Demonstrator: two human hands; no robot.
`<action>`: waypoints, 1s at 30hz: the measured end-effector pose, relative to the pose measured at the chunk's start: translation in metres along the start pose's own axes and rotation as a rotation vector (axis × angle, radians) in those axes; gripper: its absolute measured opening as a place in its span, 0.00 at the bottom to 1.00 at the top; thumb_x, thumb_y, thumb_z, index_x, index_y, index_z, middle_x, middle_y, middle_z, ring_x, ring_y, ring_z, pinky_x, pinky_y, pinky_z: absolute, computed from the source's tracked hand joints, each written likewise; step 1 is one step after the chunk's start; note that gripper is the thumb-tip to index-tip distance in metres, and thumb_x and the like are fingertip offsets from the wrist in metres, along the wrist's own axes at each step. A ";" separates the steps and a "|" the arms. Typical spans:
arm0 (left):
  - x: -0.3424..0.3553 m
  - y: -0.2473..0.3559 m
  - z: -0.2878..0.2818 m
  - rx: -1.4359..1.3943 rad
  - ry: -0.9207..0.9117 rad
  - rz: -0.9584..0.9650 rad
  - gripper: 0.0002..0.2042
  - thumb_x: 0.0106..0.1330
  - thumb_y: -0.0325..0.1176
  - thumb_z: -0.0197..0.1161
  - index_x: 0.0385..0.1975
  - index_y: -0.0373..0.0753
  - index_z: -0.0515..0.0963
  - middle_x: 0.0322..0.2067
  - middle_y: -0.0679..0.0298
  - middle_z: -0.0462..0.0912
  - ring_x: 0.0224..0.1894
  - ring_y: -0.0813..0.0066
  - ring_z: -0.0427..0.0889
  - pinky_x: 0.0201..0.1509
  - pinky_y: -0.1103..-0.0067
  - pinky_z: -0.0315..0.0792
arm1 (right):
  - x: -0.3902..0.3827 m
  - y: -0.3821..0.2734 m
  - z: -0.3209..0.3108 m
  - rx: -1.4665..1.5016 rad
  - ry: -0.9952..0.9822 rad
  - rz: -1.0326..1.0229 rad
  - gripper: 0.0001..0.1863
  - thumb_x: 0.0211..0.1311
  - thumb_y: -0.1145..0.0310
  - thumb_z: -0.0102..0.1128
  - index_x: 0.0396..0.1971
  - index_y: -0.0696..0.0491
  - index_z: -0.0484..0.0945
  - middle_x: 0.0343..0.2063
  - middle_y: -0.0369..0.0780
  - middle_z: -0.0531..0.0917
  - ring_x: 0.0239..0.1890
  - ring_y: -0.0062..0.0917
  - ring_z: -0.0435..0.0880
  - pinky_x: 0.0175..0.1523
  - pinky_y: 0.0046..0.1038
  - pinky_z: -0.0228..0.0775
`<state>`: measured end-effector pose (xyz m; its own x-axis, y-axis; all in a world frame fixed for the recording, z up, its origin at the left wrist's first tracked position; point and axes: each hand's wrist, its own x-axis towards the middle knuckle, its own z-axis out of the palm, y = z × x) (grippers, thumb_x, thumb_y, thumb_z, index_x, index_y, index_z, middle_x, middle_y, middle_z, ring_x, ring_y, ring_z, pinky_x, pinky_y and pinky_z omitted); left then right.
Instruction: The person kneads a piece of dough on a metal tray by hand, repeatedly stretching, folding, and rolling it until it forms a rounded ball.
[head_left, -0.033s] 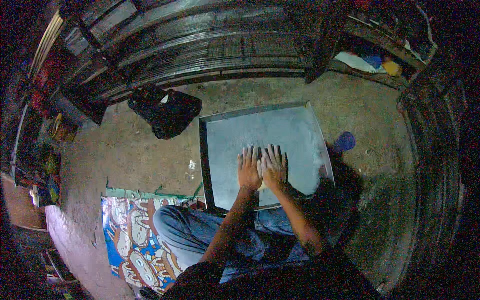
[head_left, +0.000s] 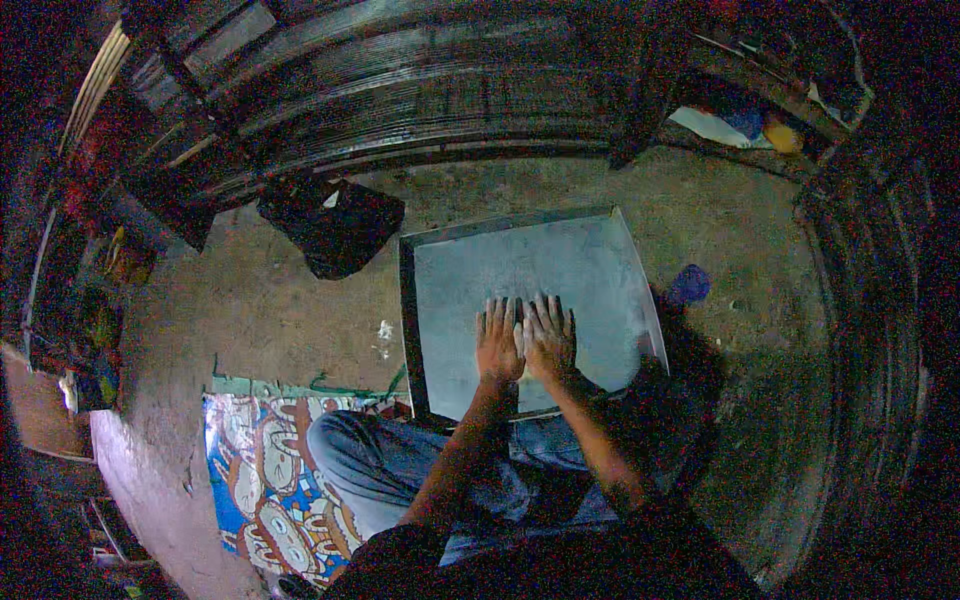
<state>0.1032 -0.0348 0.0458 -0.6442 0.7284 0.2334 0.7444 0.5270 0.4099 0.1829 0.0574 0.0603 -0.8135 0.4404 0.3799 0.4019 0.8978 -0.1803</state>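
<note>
A shallow square tray with a raised rim and a grey-blue inside lies in front of my crossed legs. Both my hands are over its near half, side by side with the thumbs close together. My left hand has its fingers stretched forward, palm down. Beside it my right hand is in the same pose, with pale smudges on the fingers. A small pale yellowish patch shows between the wrists; what it is, and whether anything lies under the palms, I cannot make out.
Right of the tray stands a small blue-purple round thing, perhaps a cup. A black plastic bag sits on the concrete floor at the far left. A colourful cartoon-printed mat lies by my left knee. Dark corrugated sheeting closes off the back.
Both hands have slid very slightly toward me over the tray, their fingers still stretched out. The tray and the things around it stay where they were.
</note>
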 end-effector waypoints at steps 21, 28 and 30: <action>0.009 -0.004 0.003 0.156 0.023 -0.120 0.28 0.72 0.42 0.42 0.73 0.47 0.53 0.71 0.48 0.55 0.75 0.49 0.48 0.75 0.48 0.36 | 0.058 0.040 0.030 0.361 -0.094 0.233 0.30 0.72 0.50 0.46 0.66 0.51 0.64 0.73 0.49 0.53 0.74 0.47 0.50 0.73 0.50 0.44; 0.008 -0.012 0.011 0.114 0.012 -0.127 0.29 0.73 0.44 0.41 0.73 0.45 0.52 0.72 0.52 0.55 0.75 0.50 0.49 0.75 0.48 0.36 | 0.051 0.011 0.020 0.011 -0.009 0.140 0.29 0.72 0.49 0.45 0.65 0.50 0.68 0.70 0.50 0.60 0.74 0.48 0.50 0.75 0.48 0.42; 0.011 -0.013 0.009 0.098 0.003 -0.116 0.30 0.73 0.45 0.38 0.73 0.42 0.51 0.73 0.53 0.53 0.76 0.52 0.46 0.75 0.49 0.32 | 0.044 0.007 0.014 -0.220 -0.312 0.090 0.29 0.71 0.49 0.46 0.67 0.48 0.66 0.69 0.52 0.60 0.74 0.50 0.49 0.74 0.50 0.42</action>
<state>0.0876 -0.0299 0.0353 -0.7273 0.6589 0.1918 0.6784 0.6478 0.3466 0.1438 0.0836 0.0627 -0.8462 0.5282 0.0712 0.5302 0.8478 0.0116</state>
